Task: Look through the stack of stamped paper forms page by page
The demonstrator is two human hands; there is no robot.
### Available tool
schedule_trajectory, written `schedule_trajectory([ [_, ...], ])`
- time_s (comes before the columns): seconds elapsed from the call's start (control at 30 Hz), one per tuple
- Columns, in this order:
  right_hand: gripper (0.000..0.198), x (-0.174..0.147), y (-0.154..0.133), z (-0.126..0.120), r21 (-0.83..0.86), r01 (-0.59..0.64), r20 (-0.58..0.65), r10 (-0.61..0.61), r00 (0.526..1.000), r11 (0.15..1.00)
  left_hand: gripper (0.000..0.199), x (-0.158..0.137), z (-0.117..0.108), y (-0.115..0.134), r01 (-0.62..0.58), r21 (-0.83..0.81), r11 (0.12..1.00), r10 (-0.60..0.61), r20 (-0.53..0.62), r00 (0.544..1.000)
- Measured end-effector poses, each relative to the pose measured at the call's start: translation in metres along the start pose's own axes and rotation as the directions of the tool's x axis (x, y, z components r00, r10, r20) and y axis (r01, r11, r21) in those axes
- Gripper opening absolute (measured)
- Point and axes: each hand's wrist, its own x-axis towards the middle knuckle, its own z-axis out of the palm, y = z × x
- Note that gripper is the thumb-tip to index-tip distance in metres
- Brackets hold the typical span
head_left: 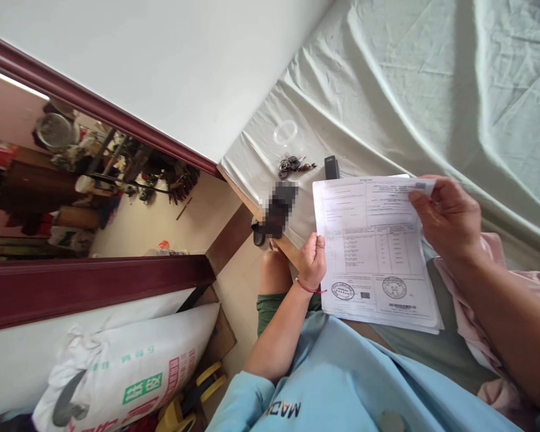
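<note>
I hold a sheaf of papers [375, 252] over my lap — left hand [312, 261] closed on the left edge, right hand [447, 216] pinching the far right corner. The top sheet, a printed form with two round stamps, lies unturned; its text is too small to read. Beyond lie keys [292, 166] on the bed [432, 90]. Near left, a sack [130, 366] with green characters.

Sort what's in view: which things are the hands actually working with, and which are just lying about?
In hand: printed papers, held by left hand and right hand.

Lying about: keys, clear ring, dark small device, printed sack, pink cloth.
</note>
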Motion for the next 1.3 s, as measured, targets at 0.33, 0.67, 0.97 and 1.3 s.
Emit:
schedule_trajectory([
  [0.33,0.044,0.007,-0.020,-0.022,-0.495,0.191,0.075,-0.177,0.981,0.847,0.062,-0.014,-0.004,0.008,0.005,-0.079,0.997,-0.002,0.039,0.999],
  [0.67,0.055,0.046,-0.085,-0.049,-0.699,0.330,0.498,0.101,0.861,0.634,0.064,-0.031,-0.004,0.005,-0.012,-0.181,0.983,0.027,0.082,0.996],
  [0.97,0.058,0.056,-0.115,0.025,-0.374,0.625,0.785,-0.125,0.607,0.685,0.059,-0.040,-0.004,0.004,-0.003,-0.225,0.974,0.049,0.199,0.979],
  [1.3,0.046,0.056,-0.113,0.051,-0.279,0.674,0.861,-0.132,0.490,0.683,0.060,-0.017,-0.008,0.022,0.060,-0.398,0.915,0.003,0.158,0.987],
])
